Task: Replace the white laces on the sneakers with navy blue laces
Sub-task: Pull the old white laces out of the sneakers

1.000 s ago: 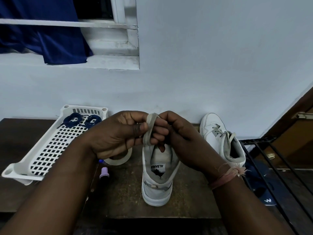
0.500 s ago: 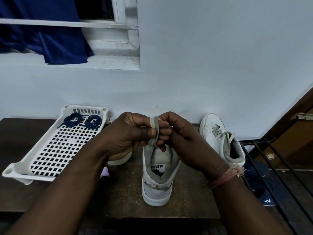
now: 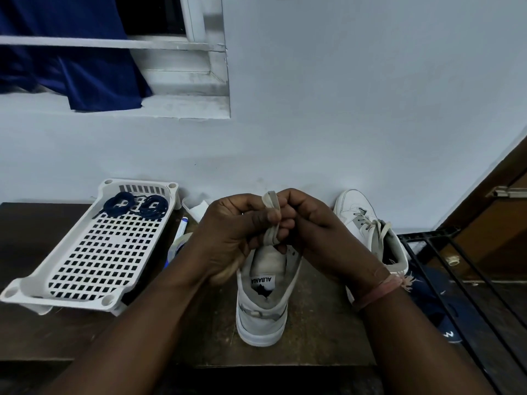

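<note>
Shift since earlier frames: white lace (image 3: 270, 220) gathered tighter, loop narrower and folded more upright between the two hands; both hands drawn closer together, otherwise in much the same spot above the shoe.

Far left of grip: white perforated basket (image 3: 85, 266) on the table (image 3: 34, 332), tilted on its legs; two coiled navy blue laces (image 3: 135, 206) at its far end, untouched, well apart from both hands.

Just left of grip: roll of clear tape (image 3: 178, 246) and a pen-like item, partly hidden behind the left wrist.

Left hand (image 3: 233, 235): curled, thumb pressing the white lace against the fingers, pinching its lower part.

Grip centre: white lace held as a folded bundle, one loop poking out above the knuckles, flat, greyish, slightly soiled; free of the eyelets as far as can be seen.

Right hand (image 3: 310, 226): curled, fingertips pinching the same lace from the other side, touching the left hand.

Below grip: near sneaker (image 3: 266, 303), heel toward the camera, tongue pulled up, eyelets seemingly bare; white upper with grey patches, dark label inside.

Right of grip: second sneaker (image 3: 368, 232) against the wall, toe away, old lace threaded and loose at the collar.

Done, by judgement: old lace out of the near sneaker, being bundled.

Left: setting the bundle aside, threading navy into the near sneaker, then unlacing and relacing the second.

Progress: early, roughly a quarter.
</note>
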`<act>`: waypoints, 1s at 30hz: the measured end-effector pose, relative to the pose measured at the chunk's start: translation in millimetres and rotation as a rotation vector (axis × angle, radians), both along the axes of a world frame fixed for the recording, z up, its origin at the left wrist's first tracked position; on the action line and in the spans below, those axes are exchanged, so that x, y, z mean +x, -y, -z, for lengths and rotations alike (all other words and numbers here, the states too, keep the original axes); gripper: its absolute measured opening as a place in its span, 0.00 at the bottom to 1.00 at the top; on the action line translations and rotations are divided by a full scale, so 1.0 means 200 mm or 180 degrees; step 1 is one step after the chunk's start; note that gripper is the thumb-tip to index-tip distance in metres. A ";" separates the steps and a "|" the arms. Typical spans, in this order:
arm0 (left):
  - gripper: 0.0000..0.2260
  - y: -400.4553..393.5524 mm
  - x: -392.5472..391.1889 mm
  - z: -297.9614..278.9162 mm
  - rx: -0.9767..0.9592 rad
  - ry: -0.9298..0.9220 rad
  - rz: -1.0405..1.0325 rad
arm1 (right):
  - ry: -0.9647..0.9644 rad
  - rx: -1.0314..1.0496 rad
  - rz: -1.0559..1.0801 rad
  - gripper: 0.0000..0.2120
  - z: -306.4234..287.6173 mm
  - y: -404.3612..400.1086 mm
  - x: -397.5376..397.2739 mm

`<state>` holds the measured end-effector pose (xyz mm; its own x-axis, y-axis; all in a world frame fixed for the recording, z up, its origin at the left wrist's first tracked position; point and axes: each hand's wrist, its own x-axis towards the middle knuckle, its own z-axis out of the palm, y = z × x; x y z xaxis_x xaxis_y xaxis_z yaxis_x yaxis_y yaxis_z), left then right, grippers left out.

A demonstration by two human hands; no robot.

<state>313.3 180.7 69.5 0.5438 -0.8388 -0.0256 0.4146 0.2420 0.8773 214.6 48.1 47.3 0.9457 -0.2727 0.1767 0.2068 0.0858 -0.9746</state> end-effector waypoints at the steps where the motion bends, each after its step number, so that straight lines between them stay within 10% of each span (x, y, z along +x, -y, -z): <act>1: 0.06 0.00 0.01 0.00 -0.0015 -0.0096 0.0008 | 0.0008 0.0018 0.0021 0.07 0.00 -0.01 0.00; 7: 0.12 0.02 0.00 0.02 0.0066 0.0325 -0.0331 | -0.0027 -0.0204 0.0200 0.07 0.01 -0.01 0.01; 13: 0.11 0.01 -0.07 0.06 0.0306 0.2075 -0.1293 | -0.0066 -0.0435 0.0362 0.09 -0.02 -0.01 0.01; 30: 0.09 0.04 -0.05 0.13 0.0910 0.2673 -0.2097 | 0.0215 -0.2146 0.1458 0.06 0.00 -0.10 0.10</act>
<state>303.1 173.2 43.9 0.8172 -0.4005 0.4145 -0.4748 -0.0601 0.8780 233.7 68.5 47.3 0.7477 -0.4443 0.4936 0.1393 -0.6218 -0.7707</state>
